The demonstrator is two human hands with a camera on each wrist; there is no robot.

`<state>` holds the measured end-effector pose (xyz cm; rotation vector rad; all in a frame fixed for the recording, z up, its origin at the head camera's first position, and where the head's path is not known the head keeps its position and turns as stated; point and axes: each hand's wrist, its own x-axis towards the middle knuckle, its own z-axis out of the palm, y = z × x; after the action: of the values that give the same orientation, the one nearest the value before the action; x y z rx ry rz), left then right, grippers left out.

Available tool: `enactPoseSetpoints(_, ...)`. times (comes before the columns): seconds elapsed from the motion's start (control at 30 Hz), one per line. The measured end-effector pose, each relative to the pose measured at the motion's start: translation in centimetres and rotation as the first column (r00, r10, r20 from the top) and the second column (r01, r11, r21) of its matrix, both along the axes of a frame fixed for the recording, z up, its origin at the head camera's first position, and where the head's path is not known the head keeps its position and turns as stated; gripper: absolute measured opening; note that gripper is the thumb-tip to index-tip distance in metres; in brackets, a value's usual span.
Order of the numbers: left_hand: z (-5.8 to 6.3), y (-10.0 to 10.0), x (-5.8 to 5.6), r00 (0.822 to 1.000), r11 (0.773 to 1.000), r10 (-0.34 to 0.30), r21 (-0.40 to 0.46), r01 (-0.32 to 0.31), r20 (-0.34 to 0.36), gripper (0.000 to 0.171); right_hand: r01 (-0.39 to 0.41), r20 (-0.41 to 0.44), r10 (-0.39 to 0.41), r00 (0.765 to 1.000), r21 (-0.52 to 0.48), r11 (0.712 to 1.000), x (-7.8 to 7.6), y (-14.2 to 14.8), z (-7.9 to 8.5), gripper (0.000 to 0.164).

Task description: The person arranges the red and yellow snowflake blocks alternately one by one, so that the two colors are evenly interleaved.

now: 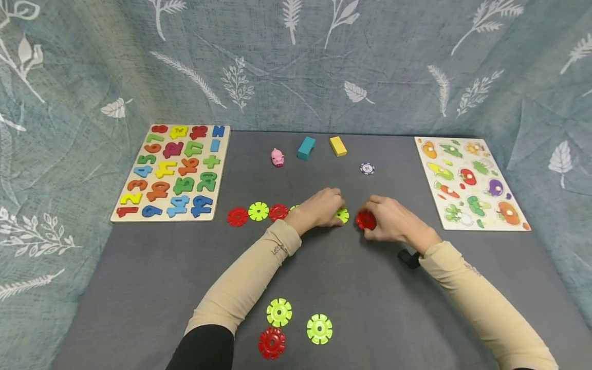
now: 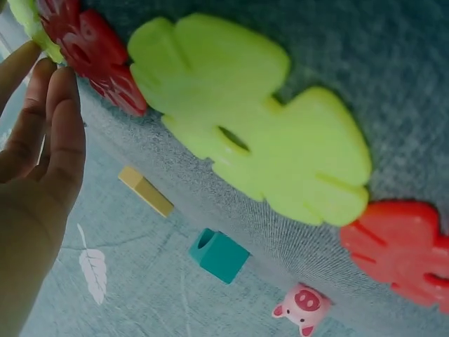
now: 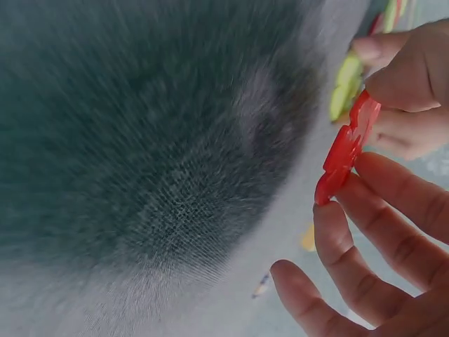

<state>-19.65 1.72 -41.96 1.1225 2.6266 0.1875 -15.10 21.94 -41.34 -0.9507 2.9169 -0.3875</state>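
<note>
In the head view a row of notched plastic discs crosses the middle of the table, red ones alternating with yellow-green ones. My left hand (image 1: 322,208) is at the row's right end, its thumb and fingers on opposite edges of a yellow-green notched disc (image 1: 342,215). Just to the right, my right hand (image 1: 390,218) pinches a red notched disc (image 1: 366,220) between thumb and fingers. The right wrist view shows this red disc (image 3: 347,147) tilted on edge. My left forearm and hand hide part of the row, but the left wrist view shows another yellow-green disc (image 2: 245,119) there.
Nearer me lie two yellow-green discs (image 1: 319,329) and a red disc (image 1: 272,343). A number puzzle board (image 1: 217,174) stands left, a vegetable puzzle board (image 1: 448,208) right. Behind are a pink pig (image 1: 277,158), teal block (image 1: 306,148), yellow block (image 1: 338,146) and poker chip (image 1: 367,168).
</note>
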Motion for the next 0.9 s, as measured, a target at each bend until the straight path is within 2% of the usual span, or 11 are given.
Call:
enactPoseSetpoints(0.17,-0.1,0.1,0.1,1.0,1.0,-0.003,-0.021,0.003,0.024,0.039,0.019,0.052,-0.021,0.998,0.021,1.0,-1.5,-0.4,-0.7,0.04)
enactPoseSetpoints(0.5,-0.1,0.2,0.2,0.999,1.0,0.01,-0.02,-0.009,0.04,0.038,0.029,0.116,-0.033,0.993,0.042,0.999,-2.5,-1.0,-0.9,0.038)
enactPoseSetpoints(0.9,0.2,0.2,0.1,0.999,0.999,0.025,-0.021,-0.024,0.048,0.04,0.009,0.08,-0.011,0.997,0.025,1.0,-2.6,-0.9,-0.9,0.037)
